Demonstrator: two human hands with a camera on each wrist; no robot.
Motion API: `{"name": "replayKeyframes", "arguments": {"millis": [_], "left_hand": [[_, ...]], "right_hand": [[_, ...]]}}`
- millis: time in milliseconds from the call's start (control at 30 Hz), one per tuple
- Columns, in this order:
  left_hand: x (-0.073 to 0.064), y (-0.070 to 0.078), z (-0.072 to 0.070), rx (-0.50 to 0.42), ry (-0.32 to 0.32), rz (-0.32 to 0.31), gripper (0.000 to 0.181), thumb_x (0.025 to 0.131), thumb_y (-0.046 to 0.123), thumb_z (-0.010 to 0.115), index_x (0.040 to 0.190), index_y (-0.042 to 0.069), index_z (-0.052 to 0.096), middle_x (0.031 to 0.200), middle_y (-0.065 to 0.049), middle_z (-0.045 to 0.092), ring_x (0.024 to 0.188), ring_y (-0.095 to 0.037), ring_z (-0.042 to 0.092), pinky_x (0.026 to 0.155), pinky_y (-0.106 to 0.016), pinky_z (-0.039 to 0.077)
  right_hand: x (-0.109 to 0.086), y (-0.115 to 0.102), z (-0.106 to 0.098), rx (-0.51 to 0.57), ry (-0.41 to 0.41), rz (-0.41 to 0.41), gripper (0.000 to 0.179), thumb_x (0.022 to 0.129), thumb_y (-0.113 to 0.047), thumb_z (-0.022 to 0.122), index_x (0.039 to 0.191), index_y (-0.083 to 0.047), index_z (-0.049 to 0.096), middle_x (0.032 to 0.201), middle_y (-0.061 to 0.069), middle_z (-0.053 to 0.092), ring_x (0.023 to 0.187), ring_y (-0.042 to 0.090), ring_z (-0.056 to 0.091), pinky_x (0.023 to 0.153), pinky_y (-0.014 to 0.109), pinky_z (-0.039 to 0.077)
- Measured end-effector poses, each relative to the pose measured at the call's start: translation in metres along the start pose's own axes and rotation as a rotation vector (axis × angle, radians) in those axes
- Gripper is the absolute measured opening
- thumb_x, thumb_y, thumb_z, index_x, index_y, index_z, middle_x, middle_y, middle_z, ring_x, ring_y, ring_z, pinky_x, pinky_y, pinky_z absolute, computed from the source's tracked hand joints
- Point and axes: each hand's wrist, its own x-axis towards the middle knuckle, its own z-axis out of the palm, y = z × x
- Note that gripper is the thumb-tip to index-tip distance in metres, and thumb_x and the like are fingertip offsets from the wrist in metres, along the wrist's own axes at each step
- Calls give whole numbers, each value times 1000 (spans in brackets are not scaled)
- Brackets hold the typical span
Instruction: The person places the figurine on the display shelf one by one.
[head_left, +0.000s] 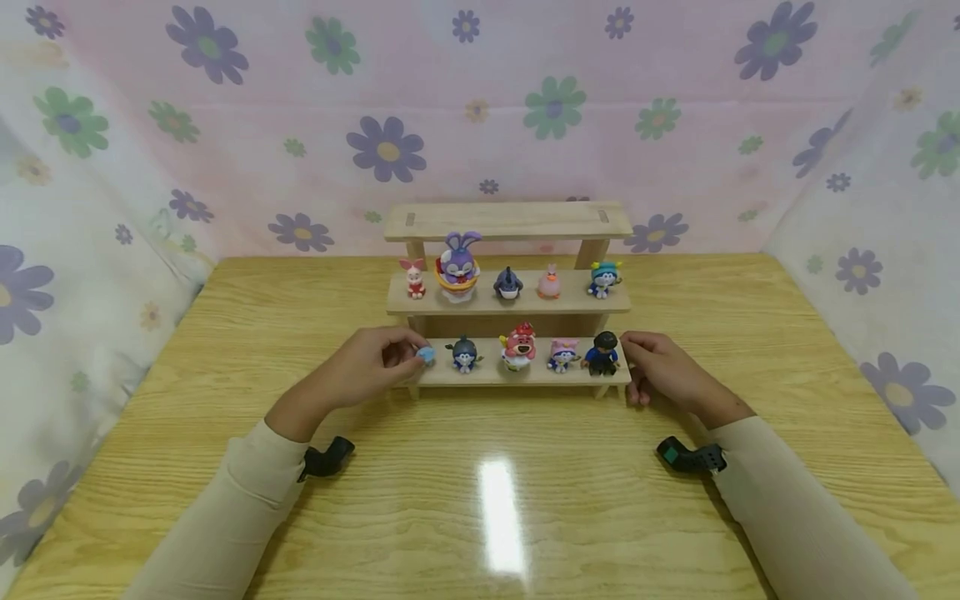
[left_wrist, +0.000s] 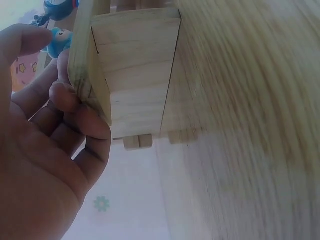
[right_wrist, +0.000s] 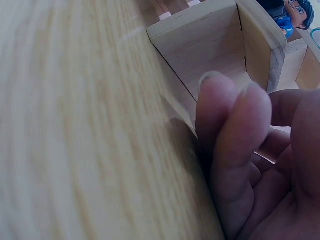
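Observation:
In the head view my left hand (head_left: 372, 364) is at the left end of the lower shelf. Thumb and finger pinch a small light-blue figurine (left_wrist: 61, 41), partly hidden by them; the other fingers are curled by the shelf's end. My right hand (head_left: 670, 373) lies beside the right end of the wooden display stand (head_left: 510, 378), fingers loosely bent, with no object visible in it. Nearest to it sits a black-haired figurine in blue (head_left: 602, 355). Along the lower shelf are also a dark-capped figurine (head_left: 464, 356), a red bear (head_left: 518, 348) and a pink-hatted figurine (head_left: 563, 357).
On the middle shelf sit a piglet (head_left: 413, 280), a purple rabbit in a cup (head_left: 458, 268), a grey-blue donkey-like figure (head_left: 508, 285), a pink bird-like figure (head_left: 550, 283) and a green-hatted figurine (head_left: 603, 281). A flowered cloth (head_left: 480, 150) hangs behind the wooden table (head_left: 405, 508).

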Motion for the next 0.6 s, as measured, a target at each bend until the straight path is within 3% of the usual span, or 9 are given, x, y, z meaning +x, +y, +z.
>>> {"name": "replayKeyframes", "arguments": {"millis": [600], "left_hand": [[1, 4, -1, 7, -5, 4, 23, 99, 22, 64, 118, 12, 70, 88, -1, 60, 77, -16, 50, 63, -23, 42]], "right_hand": [[1, 0, -3, 5, -1, 9, 44, 111, -37, 33, 117, 0, 56, 74, 13, 62, 52, 21, 61, 48, 36, 53]]}}
